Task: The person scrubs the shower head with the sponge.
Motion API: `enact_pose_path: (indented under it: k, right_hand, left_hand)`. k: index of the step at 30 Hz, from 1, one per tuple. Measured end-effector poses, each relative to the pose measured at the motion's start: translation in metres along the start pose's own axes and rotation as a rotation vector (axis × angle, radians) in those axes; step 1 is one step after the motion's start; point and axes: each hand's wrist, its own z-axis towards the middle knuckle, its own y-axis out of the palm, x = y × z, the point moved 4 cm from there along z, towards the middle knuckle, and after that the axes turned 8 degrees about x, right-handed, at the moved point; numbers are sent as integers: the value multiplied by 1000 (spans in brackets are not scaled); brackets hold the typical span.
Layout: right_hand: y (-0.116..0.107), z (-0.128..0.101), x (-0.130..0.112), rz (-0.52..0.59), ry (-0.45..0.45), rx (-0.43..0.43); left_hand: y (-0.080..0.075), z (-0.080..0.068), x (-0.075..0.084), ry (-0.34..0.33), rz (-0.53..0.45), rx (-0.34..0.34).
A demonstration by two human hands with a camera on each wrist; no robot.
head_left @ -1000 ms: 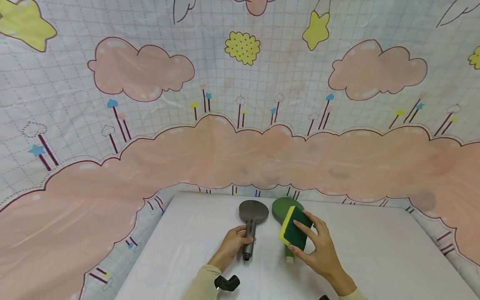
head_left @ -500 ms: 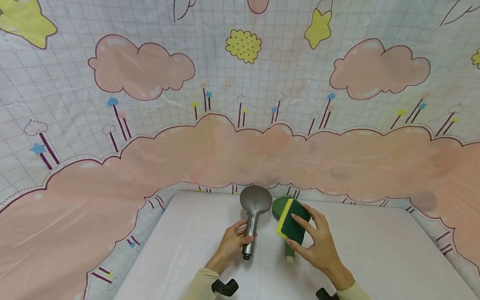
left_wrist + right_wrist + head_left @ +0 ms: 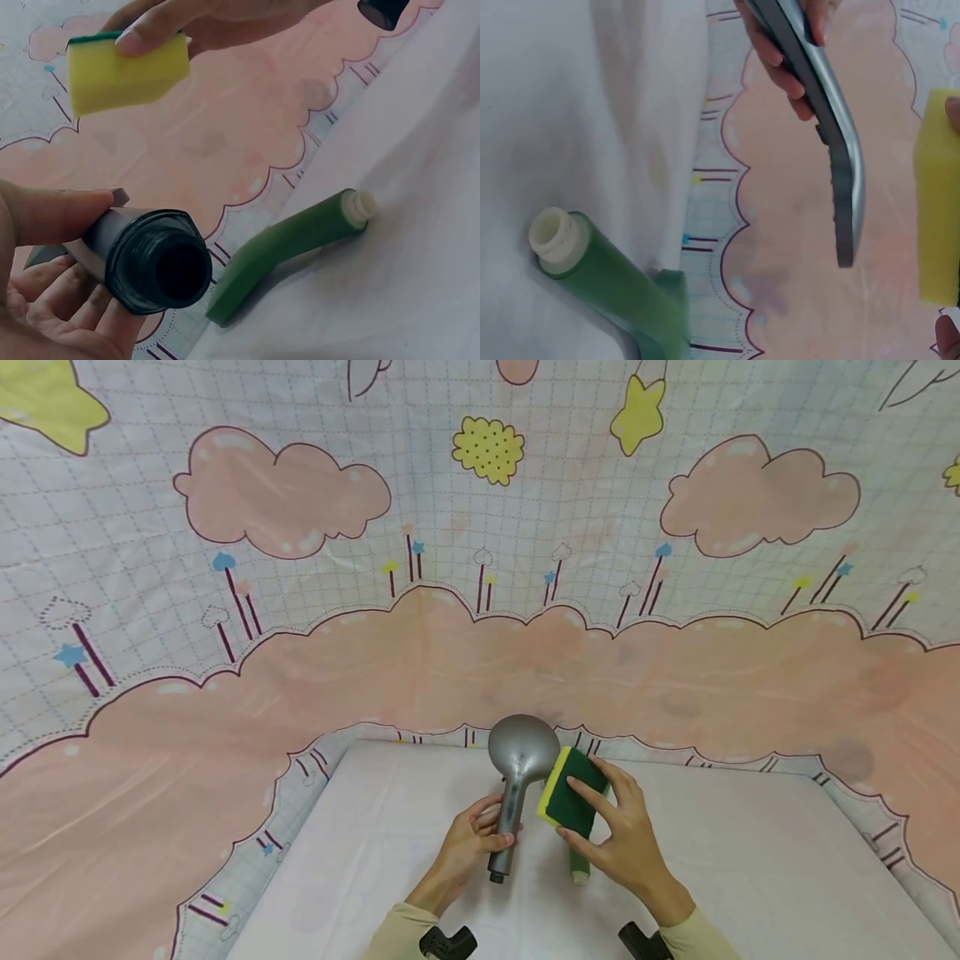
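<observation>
grey metal shower head (image 3: 519,758) stands lifted off the white table (image 3: 750,860), its round face raised toward the patterned cloth (image 3: 225,735) behind. the left hand (image 3: 468,847) curls its fingers round the handle low down, near the threaded end. just to the right, the right hand (image 3: 622,839) pinches a green and yellow sponge (image 3: 567,787) between thumb and fingers, close beside the head's edge; whether they touch cannot be told. under that hand a green shower head (image 3: 577,864) lies flat on the table.
</observation>
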Motion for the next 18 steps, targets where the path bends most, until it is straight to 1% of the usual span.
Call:
enact_pose_path:
  k: [8,12,18]
  right_hand:
    - [4,4,-4,-2,-5,0]
    - [8,4,-5,-4,-24,18]
    - [13,6,-9,-15,-62,26]
  left_hand:
    - [7,-7,7,5,-30,-25]
    - [9,-10,11,19,-40,-39]
    - [13,-15,14,18,-64,-51]
